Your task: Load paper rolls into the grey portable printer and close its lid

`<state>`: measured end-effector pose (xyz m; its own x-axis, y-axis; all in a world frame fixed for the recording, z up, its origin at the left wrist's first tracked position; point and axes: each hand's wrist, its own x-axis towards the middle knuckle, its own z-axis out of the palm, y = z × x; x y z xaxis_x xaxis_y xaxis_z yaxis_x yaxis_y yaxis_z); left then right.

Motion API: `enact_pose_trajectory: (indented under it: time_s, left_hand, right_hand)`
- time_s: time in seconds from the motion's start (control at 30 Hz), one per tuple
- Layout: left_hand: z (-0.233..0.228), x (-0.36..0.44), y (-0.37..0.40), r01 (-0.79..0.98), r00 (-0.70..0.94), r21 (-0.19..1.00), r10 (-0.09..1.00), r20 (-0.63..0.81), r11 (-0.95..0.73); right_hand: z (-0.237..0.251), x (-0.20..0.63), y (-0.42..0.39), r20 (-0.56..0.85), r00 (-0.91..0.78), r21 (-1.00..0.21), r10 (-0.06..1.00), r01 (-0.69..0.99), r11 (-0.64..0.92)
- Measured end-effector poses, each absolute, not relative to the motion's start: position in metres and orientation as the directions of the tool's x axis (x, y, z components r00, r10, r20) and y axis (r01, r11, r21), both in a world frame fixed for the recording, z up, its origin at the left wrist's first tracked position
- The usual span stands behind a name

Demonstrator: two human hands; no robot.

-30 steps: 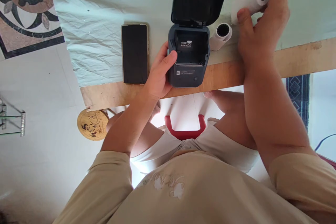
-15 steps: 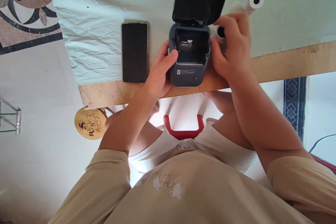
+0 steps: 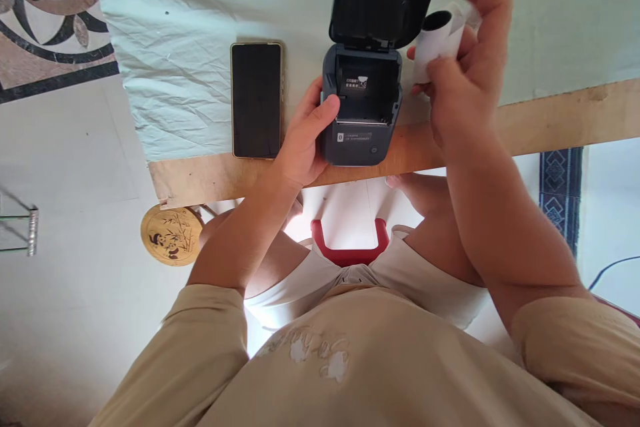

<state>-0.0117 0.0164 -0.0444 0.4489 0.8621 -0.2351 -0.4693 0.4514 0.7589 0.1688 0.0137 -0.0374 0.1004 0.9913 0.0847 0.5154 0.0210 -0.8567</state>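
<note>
My left hand grips the left side of a dark grey label printer, thumb over the edge of its bay. The printer's black lid stands raised, and the bay shows only a small white printed label at its bottom. To the right of the printer, my right hand holds a white paper roll with a black core, thumb in front and fingers behind. A paper flap stands off the roll's right side. My index finger is raised away from it.
A smartphone with a dark screen lies left of the printer on a pale green cloth. The table's bare wooden edge runs along the front. Below are a round wooden stool and a red seat edge.
My right hand has moved right and up, and the paper roll beside the printer is now in it. The second roll behind is now mostly hidden. My left hand and the printer have stayed put.
</note>
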Motion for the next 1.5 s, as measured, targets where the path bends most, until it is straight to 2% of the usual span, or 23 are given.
enact_pose_trajectory:
  time_s: [0.07,0.13,0.23,0.3,0.37,0.43,0.53,0.6,0.7,0.8,0.93,1.07,1.3,1.4,1.5]
  left_hand:
    - [-0.044,-0.013,0.016,-0.46,0.464,0.762,0.855,-0.232,0.456]
    - [-0.044,-0.013,0.016,-0.458,0.473,0.762,0.851,-0.227,0.458]
    - [-0.044,-0.013,0.016,-0.46,0.47,0.761,0.853,-0.227,0.457]
    - [-0.046,-0.012,0.016,-0.462,0.466,0.754,0.851,-0.242,0.467]
    - [-0.047,-0.012,0.015,-0.469,0.452,0.728,0.844,-0.288,0.5]
    - [-0.048,-0.012,0.015,-0.476,0.419,0.701,0.838,-0.351,0.531]
    - [-0.047,-0.011,0.015,-0.452,0.392,0.727,0.847,-0.36,0.518]
    - [-0.045,-0.01,0.014,-0.438,0.408,0.764,0.862,-0.302,0.474]
    - [-0.042,-0.009,0.013,-0.455,0.416,0.778,0.876,-0.244,0.433]
    - [-0.042,-0.008,0.012,-0.449,0.414,0.78,0.875,-0.25,0.435]
    - [-0.042,-0.008,0.012,-0.422,0.407,0.796,0.875,-0.261,0.434]
    - [-0.04,-0.009,0.013,-0.429,0.405,0.793,0.877,-0.258,0.432]
    - [-0.042,-0.012,0.014,-0.478,0.415,0.785,0.889,-0.193,0.393]
    - [-0.045,-0.012,0.014,-0.467,0.397,0.799,0.897,-0.193,0.378]
    - [-0.048,-0.012,0.013,-0.432,0.391,0.814,0.894,-0.218,0.387]
  right_hand:
    - [-0.038,0.167,0.015,0.069,0.164,-0.932,0.984,0.361,0.005]
    - [-0.037,0.165,0.014,0.146,0.222,-0.928,0.964,0.369,0.056]
    - [-0.031,0.163,0.007,0.396,0.257,-0.776,0.881,0.607,0.171]
    - [-0.027,0.162,0.003,0.552,0.192,-0.647,0.812,0.712,0.272]
    - [-0.026,0.159,0.001,0.64,0.079,-0.552,0.765,0.74,0.385]
    - [-0.028,0.154,0.0,0.641,-0.032,-0.506,0.767,0.734,0.454]
    - [-0.032,0.145,0.001,0.529,-0.121,-0.478,0.84,0.776,0.413]
    - [-0.033,0.141,0.002,0.477,-0.124,-0.484,0.87,0.79,0.378]
    - [-0.03,0.139,0.002,0.469,-0.089,-0.533,0.878,0.764,0.362]
    - [-0.027,0.14,0.004,0.464,-0.102,-0.539,0.88,0.756,0.372]
    - [-0.028,0.142,0.006,0.448,-0.138,-0.486,0.883,0.792,0.37]
    - [-0.031,0.14,0.002,0.479,-0.129,-0.479,0.869,0.791,0.381]
    - [-0.037,0.135,-0.005,0.608,-0.246,-0.456,0.755,0.671,0.585]
    - [-0.039,0.138,-0.003,0.674,-0.165,-0.488,0.72,0.632,0.602]
    - [-0.033,0.141,0.0,0.621,0.11,-0.647,0.776,0.631,0.428]
